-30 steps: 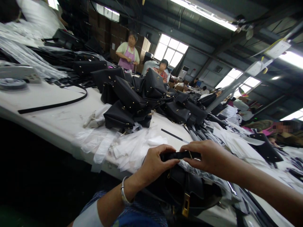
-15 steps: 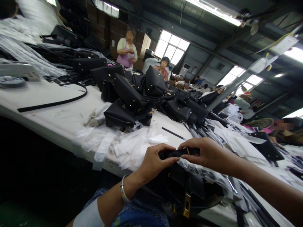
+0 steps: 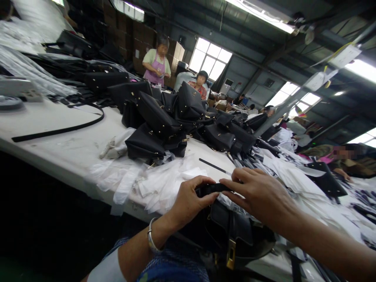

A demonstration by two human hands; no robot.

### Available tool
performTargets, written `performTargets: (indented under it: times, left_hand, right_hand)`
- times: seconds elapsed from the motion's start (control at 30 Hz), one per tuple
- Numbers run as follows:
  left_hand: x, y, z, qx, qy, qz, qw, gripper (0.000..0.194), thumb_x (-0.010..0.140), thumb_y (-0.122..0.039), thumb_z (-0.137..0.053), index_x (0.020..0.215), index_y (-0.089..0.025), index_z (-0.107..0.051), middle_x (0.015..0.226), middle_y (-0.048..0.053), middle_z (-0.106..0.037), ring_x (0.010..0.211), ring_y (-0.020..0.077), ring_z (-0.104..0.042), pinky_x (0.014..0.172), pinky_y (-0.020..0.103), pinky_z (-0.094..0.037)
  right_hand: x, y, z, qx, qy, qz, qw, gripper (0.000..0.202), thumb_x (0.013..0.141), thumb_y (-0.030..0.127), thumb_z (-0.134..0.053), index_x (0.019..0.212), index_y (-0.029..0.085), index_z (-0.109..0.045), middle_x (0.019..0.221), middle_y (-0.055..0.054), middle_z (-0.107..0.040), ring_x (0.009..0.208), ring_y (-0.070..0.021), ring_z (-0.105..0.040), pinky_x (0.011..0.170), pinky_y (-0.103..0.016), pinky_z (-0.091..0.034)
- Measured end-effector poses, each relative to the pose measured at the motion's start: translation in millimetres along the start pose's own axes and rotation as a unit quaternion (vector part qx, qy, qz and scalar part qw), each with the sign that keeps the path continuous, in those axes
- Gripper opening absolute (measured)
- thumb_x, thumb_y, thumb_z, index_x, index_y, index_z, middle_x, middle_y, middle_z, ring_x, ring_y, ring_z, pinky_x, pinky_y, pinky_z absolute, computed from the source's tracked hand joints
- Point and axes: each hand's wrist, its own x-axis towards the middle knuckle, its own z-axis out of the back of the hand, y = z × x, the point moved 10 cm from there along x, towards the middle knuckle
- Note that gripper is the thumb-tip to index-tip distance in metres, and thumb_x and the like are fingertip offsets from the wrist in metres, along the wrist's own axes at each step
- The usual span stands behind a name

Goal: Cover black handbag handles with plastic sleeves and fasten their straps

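Between my two hands runs a short length of black strap (image 3: 210, 189). My left hand (image 3: 189, 199), with a silver bangle at the wrist, pinches it between thumb and fingers. The fingertips of my right hand (image 3: 254, 192) close on the strap's right part and cover it. Just below hangs a black bag (image 3: 241, 231) with a gold clasp (image 3: 231, 253), partly hidden by my right hand and forearm. Clear plastic shows behind my right fingers.
Black bags (image 3: 158, 115) are heaped on the white table (image 3: 58, 145). Thin white wrapping (image 3: 161, 184) lies at the near edge, a long black strap (image 3: 58, 132) at left. White sheets spread at right. People (image 3: 155, 64) stand or sit beyond.
My right hand has turned, its back now more toward the camera, and its fingers have shifted along the strap toward my left hand. My left hand keeps its pinch. The view has shifted slightly.
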Motion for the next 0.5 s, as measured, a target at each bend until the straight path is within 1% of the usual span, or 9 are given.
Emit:
performTargets:
  times: [0.03, 0.1, 0.17, 0.2, 0.27, 0.37, 0.43, 0.5]
  left_hand:
    - [0, 0, -0.2, 0.006, 0.0, -0.002, 1.0, 0.026, 0.078, -0.027, -0.079, 0.101, -0.02, -0.072, 0.096, 0.001, -0.074, 0.089, 0.0182, -0.068, 0.08, 0.026, -0.052]
    - [0, 0, -0.3, 0.005, 0.001, -0.001, 1.0, 0.026, 0.078, -0.026, -0.078, 0.103, -0.02, -0.072, 0.097, 0.001, -0.075, 0.089, 0.0183, -0.068, 0.081, 0.027, -0.052]
    - [-1, 1, 0.1, -0.01, 0.002, 0.003, 1.0, 0.028, 0.078, -0.026, -0.079, 0.104, -0.019, -0.071, 0.098, 0.002, -0.075, 0.091, 0.0184, -0.069, 0.082, 0.027, -0.052]
    - [-1, 1, 0.5, -0.017, 0.002, 0.005, 1.0, 0.028, 0.078, -0.026, -0.079, 0.104, -0.019, -0.071, 0.098, 0.002, -0.075, 0.092, 0.0183, -0.069, 0.083, 0.026, -0.053]
    - [-2, 1, 1.3, -0.025, 0.002, 0.005, 1.0, 0.029, 0.077, -0.027, -0.08, 0.104, -0.019, -0.072, 0.099, 0.002, -0.075, 0.093, 0.0182, -0.069, 0.085, 0.026, -0.053]
    - [-3, 2, 1.2, -0.035, 0.004, 0.006, 0.999, 0.029, 0.077, -0.028, -0.081, 0.103, -0.019, -0.072, 0.099, 0.002, -0.075, 0.093, 0.0177, -0.069, 0.085, 0.025, -0.053]
    - [-3, 3, 0.2, -0.041, 0.004, 0.007, 0.999, 0.03, 0.076, -0.028, -0.081, 0.103, -0.019, -0.072, 0.098, 0.002, -0.075, 0.093, 0.0175, -0.069, 0.084, 0.025, -0.053]
    - [-2, 4, -0.3, -0.044, 0.001, 0.009, 0.999, 0.03, 0.076, -0.028, -0.082, 0.102, -0.019, -0.072, 0.098, 0.002, -0.075, 0.093, 0.0175, -0.07, 0.085, 0.024, -0.054]
  right_hand:
    - [0, 1, 3, -0.015, -0.009, -0.002, 1.0, 0.02, 0.088, 0.033, -0.071, 0.106, 0.026, -0.072, 0.084, -0.005, -0.065, 0.075, -0.0243, -0.063, 0.065, -0.035, -0.044]
    - [-2, 1, 5, -0.011, -0.028, -0.005, 1.0, 0.019, 0.086, 0.03, -0.072, 0.104, 0.025, -0.072, 0.099, -0.008, -0.067, 0.08, -0.0249, -0.065, 0.065, -0.035, -0.046]
    - [-5, 0, 0, 0.035, -0.035, 0.003, 0.999, 0.022, 0.09, 0.027, -0.068, 0.112, 0.025, -0.069, 0.111, -0.008, -0.066, 0.081, -0.0226, -0.066, 0.063, -0.032, -0.047]
    - [-7, -1, -4, 0.068, -0.036, 0.009, 0.997, 0.025, 0.092, 0.026, -0.064, 0.117, 0.025, -0.067, 0.114, -0.007, -0.066, 0.082, -0.0211, -0.067, 0.062, -0.03, -0.048]
    - [-9, -7, -13, 0.139, -0.038, 0.009, 0.99, 0.028, 0.096, 0.026, -0.059, 0.123, 0.025, -0.063, 0.111, -0.005, -0.068, 0.082, -0.0192, -0.069, 0.064, -0.029, -0.05]
    - [-11, -17, -21, 0.219, -0.049, -0.018, 0.974, 0.025, 0.095, 0.027, -0.06, 0.12, 0.025, -0.065, 0.11, -0.004, -0.068, 0.087, -0.0184, -0.069, 0.073, -0.029, -0.052]
    - [-12, -19, -22, 0.23, -0.056, -0.031, 0.971, 0.023, 0.094, 0.027, -0.062, 0.116, 0.026, -0.066, 0.108, -0.003, -0.068, 0.086, -0.0179, -0.069, 0.074, -0.029, -0.052]
    - [-12, -16, -19, 0.203, -0.069, -0.028, 0.976, 0.022, 0.094, 0.026, -0.061, 0.115, 0.026, -0.066, 0.107, -0.003, -0.069, 0.083, -0.0185, -0.069, 0.07, -0.029, -0.052]
